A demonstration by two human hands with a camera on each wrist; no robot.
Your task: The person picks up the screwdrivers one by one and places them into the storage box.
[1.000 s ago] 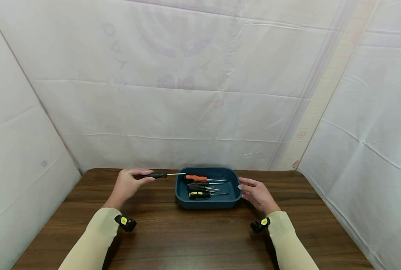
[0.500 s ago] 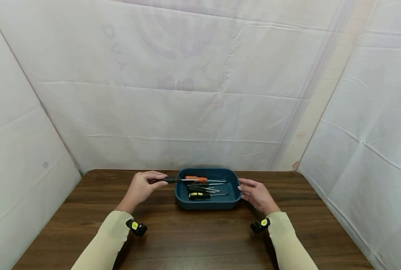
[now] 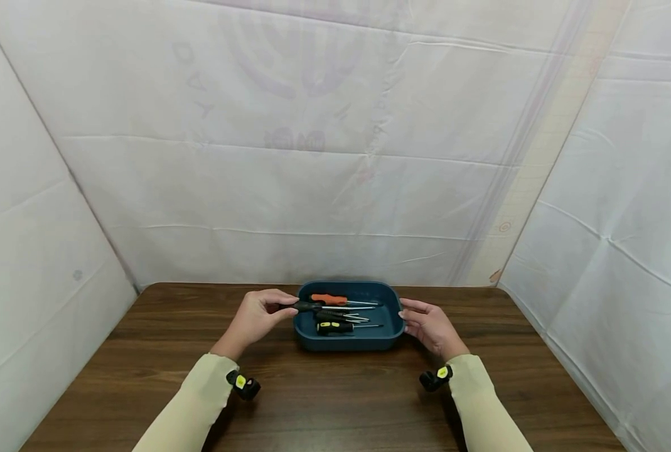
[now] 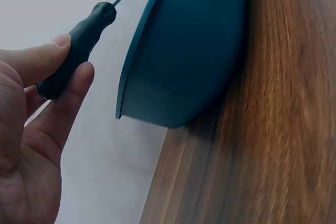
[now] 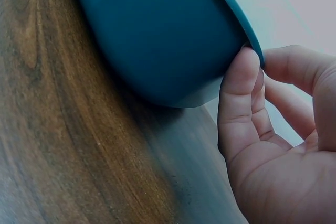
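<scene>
A dark blue tray (image 3: 363, 342) sits on the brown wooden table (image 3: 312, 402), holding several screwdrivers, among them an orange-handled one (image 3: 329, 299) and a black-and-yellow one (image 3: 335, 327). My left hand (image 3: 258, 317) pinches a black-handled screwdriver (image 3: 307, 306) by its handle (image 4: 76, 45), the shaft reaching over the tray's left rim (image 4: 142, 40). My right hand (image 3: 428, 323) holds the tray's right rim (image 5: 239, 19), thumb (image 5: 239, 93) against the outer wall.
White sheeting forms the back wall (image 3: 312, 157) and both sides around the table. Small black-and-yellow cameras (image 3: 243, 384) sit on both wrists. Bare wood lies in front of the tray and on either side of it.
My left hand has carried the black-handled screwdriver rightward and lower, from left of the tray to over its left rim. The right hand has stayed on the tray's right rim.
</scene>
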